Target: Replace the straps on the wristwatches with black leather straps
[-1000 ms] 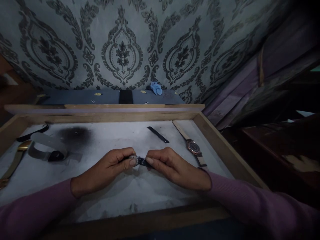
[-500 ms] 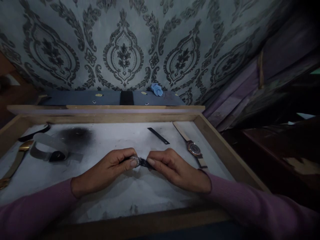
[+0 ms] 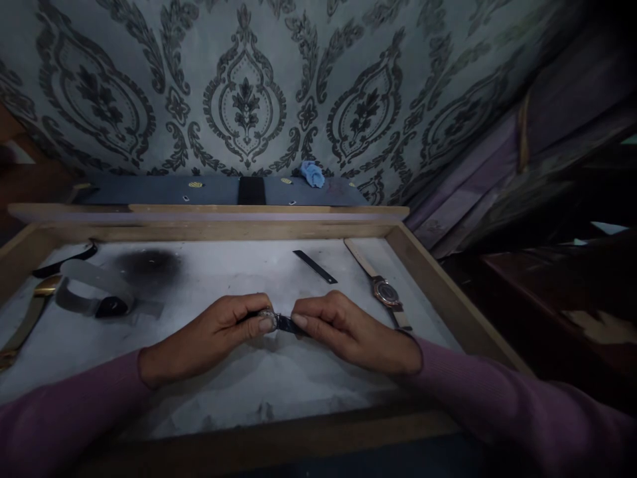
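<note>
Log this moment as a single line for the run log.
left hand: pinching watch case | right hand: gripping dark strap | dark blade: beyond hands, on drawer floor

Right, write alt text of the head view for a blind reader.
The left hand grips a small watch case while the right hand pinches its dark strap, above a wooden tray where a thin black strip and another watch lie.
</note>
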A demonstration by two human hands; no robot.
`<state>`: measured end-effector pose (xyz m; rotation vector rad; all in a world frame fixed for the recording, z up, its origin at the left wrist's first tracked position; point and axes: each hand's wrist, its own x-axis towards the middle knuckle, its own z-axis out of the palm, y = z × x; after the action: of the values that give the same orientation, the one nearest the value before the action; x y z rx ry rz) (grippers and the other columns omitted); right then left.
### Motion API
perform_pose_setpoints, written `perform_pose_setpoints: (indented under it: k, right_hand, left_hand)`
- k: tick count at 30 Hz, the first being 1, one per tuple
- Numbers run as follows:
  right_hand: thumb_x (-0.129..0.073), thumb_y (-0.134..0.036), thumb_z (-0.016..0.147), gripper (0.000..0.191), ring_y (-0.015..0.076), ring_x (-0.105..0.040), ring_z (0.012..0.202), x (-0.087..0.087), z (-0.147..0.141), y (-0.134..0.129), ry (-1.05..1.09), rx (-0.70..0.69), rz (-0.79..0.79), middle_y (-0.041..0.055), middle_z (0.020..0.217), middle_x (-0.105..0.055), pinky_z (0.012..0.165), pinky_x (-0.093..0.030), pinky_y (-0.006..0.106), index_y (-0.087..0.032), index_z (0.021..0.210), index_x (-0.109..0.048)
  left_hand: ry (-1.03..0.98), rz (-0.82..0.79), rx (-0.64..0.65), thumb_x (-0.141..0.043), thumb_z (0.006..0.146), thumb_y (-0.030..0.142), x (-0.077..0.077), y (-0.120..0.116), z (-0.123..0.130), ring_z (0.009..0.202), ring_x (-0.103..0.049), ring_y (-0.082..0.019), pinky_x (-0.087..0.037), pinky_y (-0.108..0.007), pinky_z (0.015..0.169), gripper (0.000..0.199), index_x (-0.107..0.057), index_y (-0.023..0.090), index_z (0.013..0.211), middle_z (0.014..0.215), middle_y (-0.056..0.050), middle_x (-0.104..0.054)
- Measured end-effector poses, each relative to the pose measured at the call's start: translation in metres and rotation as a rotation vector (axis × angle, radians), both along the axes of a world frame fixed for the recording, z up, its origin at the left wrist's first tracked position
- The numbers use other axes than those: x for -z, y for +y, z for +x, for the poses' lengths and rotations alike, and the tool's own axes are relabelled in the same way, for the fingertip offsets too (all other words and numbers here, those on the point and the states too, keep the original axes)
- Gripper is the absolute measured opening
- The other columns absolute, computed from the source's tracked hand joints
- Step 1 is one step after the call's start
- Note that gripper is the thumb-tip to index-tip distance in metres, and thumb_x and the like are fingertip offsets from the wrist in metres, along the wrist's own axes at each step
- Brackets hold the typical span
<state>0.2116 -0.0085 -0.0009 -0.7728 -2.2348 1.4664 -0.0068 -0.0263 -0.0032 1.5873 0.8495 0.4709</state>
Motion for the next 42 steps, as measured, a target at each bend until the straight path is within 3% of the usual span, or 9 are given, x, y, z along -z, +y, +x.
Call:
perform_pose_setpoints:
  k: [16, 29, 42]
  right_hand:
    - [-0.039, -0.027, 0.096, 0.032, 0.0062, -0.03, 0.049, -0.0034, -0.0026, -0.0041, 0.033, 0.061, 0.115, -0.0062, 0.057, -0.032, 0.048, -0.027, 0.02, -0.016, 0.067, -0.042]
    - [-0.043, -0.032, 0.095, 0.034, 0.0055, -0.026, 0.047, -0.0005, -0.001, -0.0018, 0.026, 0.011, 0.039, -0.0072, 0.054, -0.029, 0.045, -0.023, 0.02, -0.016, 0.064, -0.042]
    - [-0.041, -0.026, 0.096, 0.031, 0.0053, -0.029, 0.047, -0.0027, -0.0008, -0.0031, 0.047, 0.03, 0.112, -0.0068, 0.055, -0.032, 0.046, -0.025, 0.02, -0.015, 0.067, -0.045]
  left_hand:
    - [-0.068, -0.025, -0.01, -0.043, 0.094, 0.032, -0.0016, 0.0026, 0.0011, 0.071, -0.039, -0.012, -0.033, -0.023, 0.065, 0.023, -0.051, 0.017, 0.078, 0.074, 0.003, -0.042]
    - [-0.038, 0.003, 0.004, -0.044, 0.094, 0.031, -0.0021, 0.0013, 0.0006, 0.069, -0.04, -0.012, -0.034, -0.023, 0.064, 0.023, -0.051, 0.017, 0.078, 0.073, 0.003, -0.042]
    - [-0.052, 0.011, 0.008, -0.044, 0.094, 0.031, -0.002, 0.002, -0.0002, 0.071, -0.041, -0.012, -0.033, -0.022, 0.064, 0.022, -0.052, 0.018, 0.079, 0.074, 0.003, -0.043]
